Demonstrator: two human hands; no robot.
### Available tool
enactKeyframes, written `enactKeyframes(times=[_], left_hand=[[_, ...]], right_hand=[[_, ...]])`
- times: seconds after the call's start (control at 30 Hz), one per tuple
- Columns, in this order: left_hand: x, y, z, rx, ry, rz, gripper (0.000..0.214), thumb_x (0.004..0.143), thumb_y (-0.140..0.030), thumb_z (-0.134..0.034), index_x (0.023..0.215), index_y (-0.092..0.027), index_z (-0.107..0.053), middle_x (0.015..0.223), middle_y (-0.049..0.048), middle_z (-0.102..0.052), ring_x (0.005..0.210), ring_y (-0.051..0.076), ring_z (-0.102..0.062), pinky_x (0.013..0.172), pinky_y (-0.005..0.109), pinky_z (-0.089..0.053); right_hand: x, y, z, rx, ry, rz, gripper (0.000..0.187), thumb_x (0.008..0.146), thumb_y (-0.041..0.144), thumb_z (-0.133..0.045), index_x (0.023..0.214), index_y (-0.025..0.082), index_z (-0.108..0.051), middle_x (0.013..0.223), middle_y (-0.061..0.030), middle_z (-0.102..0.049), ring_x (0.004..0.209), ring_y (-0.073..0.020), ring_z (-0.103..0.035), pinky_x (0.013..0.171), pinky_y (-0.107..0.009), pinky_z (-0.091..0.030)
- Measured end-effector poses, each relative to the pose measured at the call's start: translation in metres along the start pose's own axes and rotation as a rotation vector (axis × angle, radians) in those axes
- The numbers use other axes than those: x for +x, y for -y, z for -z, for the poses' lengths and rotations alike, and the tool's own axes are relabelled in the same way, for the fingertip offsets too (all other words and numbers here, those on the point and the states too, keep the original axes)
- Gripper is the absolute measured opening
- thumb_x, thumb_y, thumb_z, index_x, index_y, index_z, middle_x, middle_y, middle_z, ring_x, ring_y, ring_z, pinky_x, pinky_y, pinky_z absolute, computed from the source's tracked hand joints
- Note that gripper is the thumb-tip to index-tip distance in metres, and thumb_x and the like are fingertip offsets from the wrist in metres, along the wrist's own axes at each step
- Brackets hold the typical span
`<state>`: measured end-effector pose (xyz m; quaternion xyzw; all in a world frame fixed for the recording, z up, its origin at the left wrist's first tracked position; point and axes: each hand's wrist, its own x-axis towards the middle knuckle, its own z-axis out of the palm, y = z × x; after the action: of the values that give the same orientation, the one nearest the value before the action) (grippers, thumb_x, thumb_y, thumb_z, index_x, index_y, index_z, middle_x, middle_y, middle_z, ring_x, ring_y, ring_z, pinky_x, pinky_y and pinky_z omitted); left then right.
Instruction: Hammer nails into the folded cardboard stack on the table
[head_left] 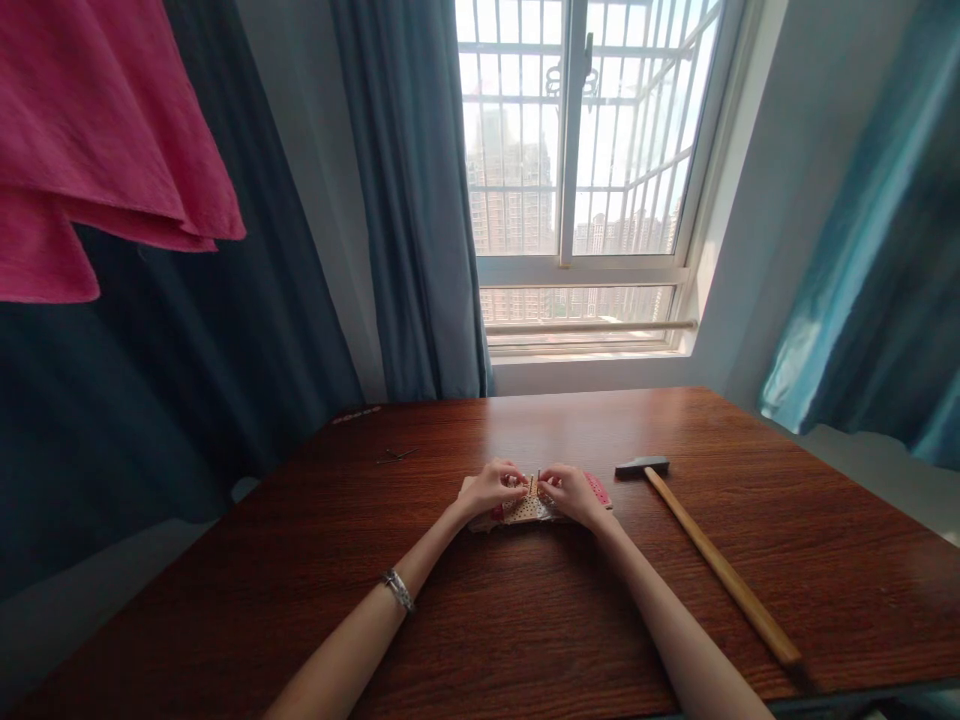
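A small flat piece with a beige dotted middle point(527, 509) and a pink dotted right end lies on the table between my hands. My left hand point(495, 486) rests over its left part, thumb and fingers pinched close to its middle. My right hand point(570, 492) covers part of the right side. Its fingertips close around a thin upright nail point(538, 474) standing above the piece. Whether the left fingertips also hold something is too small to tell. A hammer point(709, 550) with a wooden handle lies to the right, apart from both hands.
A few thin dark nails point(395, 456) lie on the brown wooden table point(480, 640) at the left. Blue curtains point(420, 220) hang beside the window behind the table. A pink cloth point(112, 130) hangs at the upper left.
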<state>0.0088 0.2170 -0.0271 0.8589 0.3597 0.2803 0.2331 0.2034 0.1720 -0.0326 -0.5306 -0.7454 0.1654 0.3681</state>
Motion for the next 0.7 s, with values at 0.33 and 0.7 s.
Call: enactKeyframes(times=[0.33,0.7], left_hand=[[0.0,-0.011,-0.002,0.006,-0.051,0.017,0.024,0.07,-0.038,-0.059,0.078,-0.017,-0.069,0.072,0.0004,-0.064,0.071,0.013,-0.054,0.066,0.021,-0.039],[0.0,-0.021,-0.002,-0.01,-0.086,0.014,0.021,0.07,-0.033,-0.061,0.079,-0.016,-0.069,0.074,0.0023,-0.067,0.069,0.013,-0.056,0.064,0.021,-0.041]], right_hand=[[-0.001,0.0,-0.001,-0.011,0.005,0.009,0.018,0.074,0.029,-0.053,0.075,0.02,-0.068,0.071,-0.0019,-0.065,0.064,-0.0122,-0.055,0.063,-0.021,-0.04],[-0.003,0.001,0.001,0.012,0.015,0.021,0.017,0.073,0.028,-0.054,0.073,0.02,-0.069,0.069,-0.0016,-0.064,0.063,-0.0117,-0.055,0.062,-0.021,-0.04]])
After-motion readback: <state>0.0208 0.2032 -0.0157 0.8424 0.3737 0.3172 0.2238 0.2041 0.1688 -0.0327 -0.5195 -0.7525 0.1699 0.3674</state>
